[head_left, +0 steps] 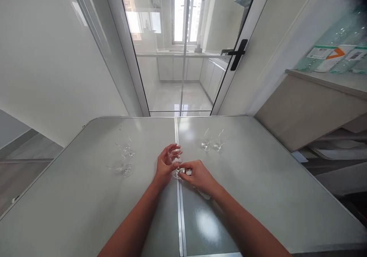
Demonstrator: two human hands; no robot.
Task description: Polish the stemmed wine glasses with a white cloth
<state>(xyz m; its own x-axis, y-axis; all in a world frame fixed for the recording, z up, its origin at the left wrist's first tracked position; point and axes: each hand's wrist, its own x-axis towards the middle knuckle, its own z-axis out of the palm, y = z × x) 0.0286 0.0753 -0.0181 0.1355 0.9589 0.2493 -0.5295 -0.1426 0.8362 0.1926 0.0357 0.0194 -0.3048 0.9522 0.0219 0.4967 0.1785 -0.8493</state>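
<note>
With the left hand [165,164] curled round the bowl of the middle glass [174,152], hold it lightly, roughly upright above the metal seam [180,207], well apart from the thin, clear left glasses [127,170]; cannot tell whether resting or lifted. With the right hand [198,176] pinching near the round foot, white wad [188,171] in the fingers, press softly and spare the slim stem. Farther right, two stemmed right glasses [218,147] on smooth, glossy grey table [258,188].

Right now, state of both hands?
Left hand: closed around the bowl of a clear stemmed glass.
Right hand: closed on a white wad, fingertips by the glass's foot.
</note>
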